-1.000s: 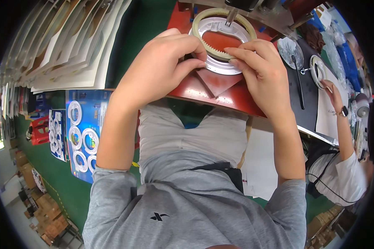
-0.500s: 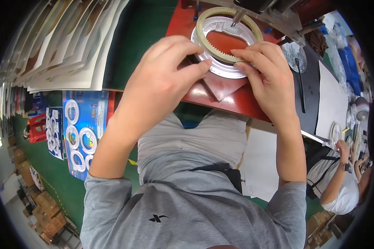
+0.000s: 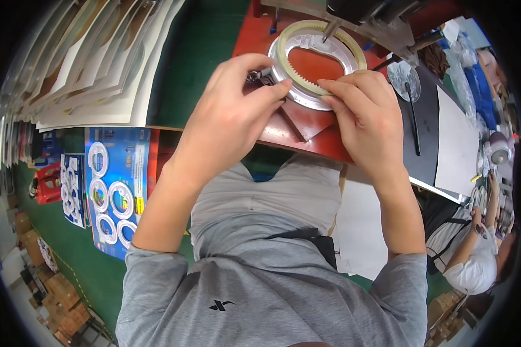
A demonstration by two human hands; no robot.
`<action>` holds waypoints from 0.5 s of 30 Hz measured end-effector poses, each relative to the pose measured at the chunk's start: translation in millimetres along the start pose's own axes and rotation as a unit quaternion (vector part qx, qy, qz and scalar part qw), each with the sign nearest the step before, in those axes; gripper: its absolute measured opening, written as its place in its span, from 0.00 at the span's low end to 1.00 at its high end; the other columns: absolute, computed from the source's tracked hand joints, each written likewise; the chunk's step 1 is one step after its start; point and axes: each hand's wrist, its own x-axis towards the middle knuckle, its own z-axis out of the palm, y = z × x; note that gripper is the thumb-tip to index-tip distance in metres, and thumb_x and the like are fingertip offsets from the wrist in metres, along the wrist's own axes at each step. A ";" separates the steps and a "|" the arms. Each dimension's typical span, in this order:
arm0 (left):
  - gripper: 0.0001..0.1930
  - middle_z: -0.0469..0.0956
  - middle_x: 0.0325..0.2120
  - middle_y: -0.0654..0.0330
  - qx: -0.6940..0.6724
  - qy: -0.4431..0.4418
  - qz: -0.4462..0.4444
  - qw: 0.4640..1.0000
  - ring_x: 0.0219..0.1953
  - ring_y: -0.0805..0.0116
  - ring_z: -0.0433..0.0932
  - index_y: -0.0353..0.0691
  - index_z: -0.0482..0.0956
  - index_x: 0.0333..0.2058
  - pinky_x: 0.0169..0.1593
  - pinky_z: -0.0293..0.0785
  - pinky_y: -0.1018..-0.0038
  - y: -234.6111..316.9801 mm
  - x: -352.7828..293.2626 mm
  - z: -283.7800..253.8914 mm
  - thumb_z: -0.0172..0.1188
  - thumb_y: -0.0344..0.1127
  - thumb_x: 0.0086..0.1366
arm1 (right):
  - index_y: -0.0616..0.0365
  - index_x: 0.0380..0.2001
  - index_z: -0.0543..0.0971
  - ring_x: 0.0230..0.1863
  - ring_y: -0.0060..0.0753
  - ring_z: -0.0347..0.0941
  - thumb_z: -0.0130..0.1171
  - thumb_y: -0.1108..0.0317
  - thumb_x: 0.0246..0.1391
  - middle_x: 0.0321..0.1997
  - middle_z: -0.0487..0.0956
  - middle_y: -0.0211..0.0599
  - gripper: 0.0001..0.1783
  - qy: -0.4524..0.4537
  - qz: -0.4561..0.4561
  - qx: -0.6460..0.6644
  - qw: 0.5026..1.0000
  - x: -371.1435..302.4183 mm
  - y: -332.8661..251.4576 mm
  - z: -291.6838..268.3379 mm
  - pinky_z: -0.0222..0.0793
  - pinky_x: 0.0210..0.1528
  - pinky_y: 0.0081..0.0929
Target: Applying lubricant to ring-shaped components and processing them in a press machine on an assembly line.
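Note:
A cream ring gear [image 3: 302,81] with inner teeth lies on a white round ring-shaped part [image 3: 307,100], slightly off its centre at the near side. Both rest on a red work plate [image 3: 324,134] beneath a metal press tip [image 3: 330,30]. My left hand [image 3: 233,107] grips the white ring's left edge, its thumb on the rim and the other fingers curled beside it. With thumb and fingers pinched, my right hand [image 3: 367,113] holds the near right edge of the ring gear. The right fingertips partly cover the spot where the two rings meet.
Left of me, several white rings [image 3: 122,200] sit on a blue printed board [image 3: 142,173]. Stacked sheets [image 3: 98,69] stand at the upper left. A clear round dish [image 3: 400,75] and a black stick [image 3: 415,124] lie to the right. Another person [image 3: 474,260] works at far right.
The ring gear and white ring have shifted slightly nearer to me, the gear sitting lower on the white ring. My right hand has moved a little nearer and left.

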 end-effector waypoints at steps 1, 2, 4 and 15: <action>0.14 0.82 0.49 0.54 0.016 0.018 -0.014 1.000 0.51 0.55 0.81 0.36 0.87 0.46 0.54 0.78 0.66 1.9 -1.6 0.9 0.69 0.24 0.61 | 0.57 0.38 0.87 0.43 0.40 0.77 0.73 0.74 0.47 0.36 0.82 0.31 0.11 0.006 -0.002 -0.005 1.000 0.6 -3.1 0.9 0.72 0.45 0.37; 0.14 0.82 0.49 0.54 0.013 0.017 -0.013 1.000 0.51 0.55 0.81 0.36 0.87 0.46 0.54 0.78 0.66 1.9 -3.8 3.2 0.69 0.24 0.61 | 0.56 0.37 0.87 0.42 0.39 0.77 0.73 0.74 0.47 0.36 0.81 0.30 0.11 0.012 -0.004 -0.010 1.000 0.6 -5.7 1.6 0.71 0.43 0.36; 0.13 0.81 0.48 0.52 -0.011 0.037 -0.034 0.999 0.49 0.50 0.81 0.37 0.87 0.46 0.52 0.79 0.62 0.9 -8.7 7.7 0.69 0.26 0.62 | 0.56 0.37 0.87 0.42 0.39 0.77 0.72 0.74 0.48 0.36 0.81 0.30 0.11 0.014 0.003 -0.014 1.000 -0.7 -10.0 2.6 0.71 0.43 0.36; 0.11 0.86 0.43 0.51 -0.049 0.093 -0.087 0.991 0.45 0.55 0.85 0.34 0.86 0.44 0.49 0.81 0.67 1.7 -3.9 11.7 0.67 0.23 0.63 | 0.57 0.37 0.87 0.39 0.39 0.76 0.71 0.73 0.48 0.32 0.79 0.31 0.10 0.027 0.022 -0.016 0.999 -0.6 -19.6 8.3 0.69 0.40 0.36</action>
